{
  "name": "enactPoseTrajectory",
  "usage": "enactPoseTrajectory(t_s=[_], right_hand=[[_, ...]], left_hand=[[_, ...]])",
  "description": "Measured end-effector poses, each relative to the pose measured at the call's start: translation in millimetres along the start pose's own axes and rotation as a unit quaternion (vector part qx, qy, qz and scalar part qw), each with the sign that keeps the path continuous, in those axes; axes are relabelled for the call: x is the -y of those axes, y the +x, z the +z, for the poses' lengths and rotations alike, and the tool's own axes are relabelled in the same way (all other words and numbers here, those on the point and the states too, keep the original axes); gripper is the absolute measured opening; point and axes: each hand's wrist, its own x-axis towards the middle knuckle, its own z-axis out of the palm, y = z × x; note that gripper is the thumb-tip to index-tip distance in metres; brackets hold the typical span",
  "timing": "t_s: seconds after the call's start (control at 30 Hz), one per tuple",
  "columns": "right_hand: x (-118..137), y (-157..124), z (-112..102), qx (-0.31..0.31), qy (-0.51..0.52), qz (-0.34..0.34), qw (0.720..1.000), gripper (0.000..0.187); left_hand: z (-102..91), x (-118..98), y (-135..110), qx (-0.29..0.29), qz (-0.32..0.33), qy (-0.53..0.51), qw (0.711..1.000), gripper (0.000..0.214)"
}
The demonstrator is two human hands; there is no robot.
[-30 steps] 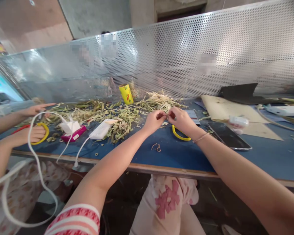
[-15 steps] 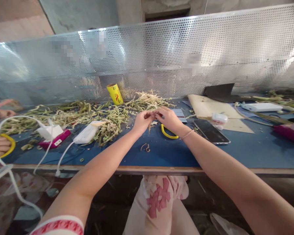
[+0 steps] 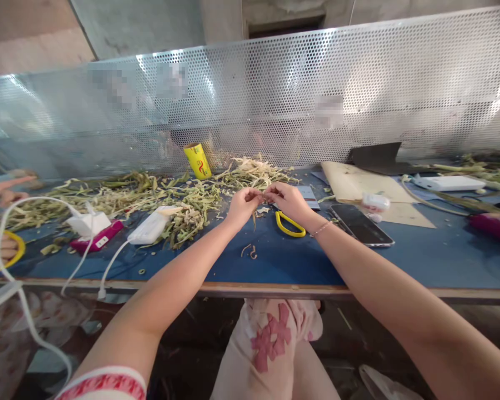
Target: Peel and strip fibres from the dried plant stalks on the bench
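My left hand [image 3: 245,203] and my right hand [image 3: 286,197] meet above the blue table, fingertips pinched together. Between them is a thin, brownish dried plant strip [image 3: 254,222], its lower end hanging below my left fingers; the fingers hide the rest. A yellow loop handle [image 3: 290,224] lies under my right wrist, and whatever it belongs to is covered by that hand. Pale dried stalks and leaves [image 3: 254,171] are heaped just behind my hands. Curled brown scraps [image 3: 250,251] lie on the table in front of them.
Left of me are a white power bank [image 3: 150,226], a cabled charger [image 3: 89,224] and another person's hand [image 3: 0,249] in a yellow loop. A yellow tube [image 3: 198,161] stands by the perforated metal screen [image 3: 250,100]. At right lie a phone [image 3: 361,225], cardboard [image 3: 369,183] and a small jar [image 3: 375,202].
My hands stay pinched together in nearly the same place, the right fingers slightly shifted. More of the yellow loop shows now. The whole view has moved a little.
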Motion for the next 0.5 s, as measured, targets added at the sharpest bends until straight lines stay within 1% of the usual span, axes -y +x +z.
enactPoseTrajectory(t_s=[0.1, 0.23, 0.33, 0.5], right_hand=[[-2.7, -0.1, 1.5, -0.002, -0.027, -0.009, 1.0, 0.007], [-3.4, -0.3, 1.4, -0.02, -0.094, -0.058, 0.994, 0.007], [-2.9, -1.1, 0.8, -0.023, -0.128, -0.091, 0.987, 0.009], [0.9, -2.1, -0.7, -0.028, -0.168, -0.123, 0.978, 0.014]], left_hand=[[0.7, -1.6, -1.3, 0.006, 0.01, 0.001, 1.0, 0.01], [1.9, -3.0, -3.0, 0.018, -0.003, -0.003, 1.0, 0.01], [2.1, -4.7, -3.9, 0.024, -0.041, -0.066, 0.997, 0.01], [1.7, -7.8, -3.6, 0.051, -0.091, -0.175, 0.979, 0.007]])
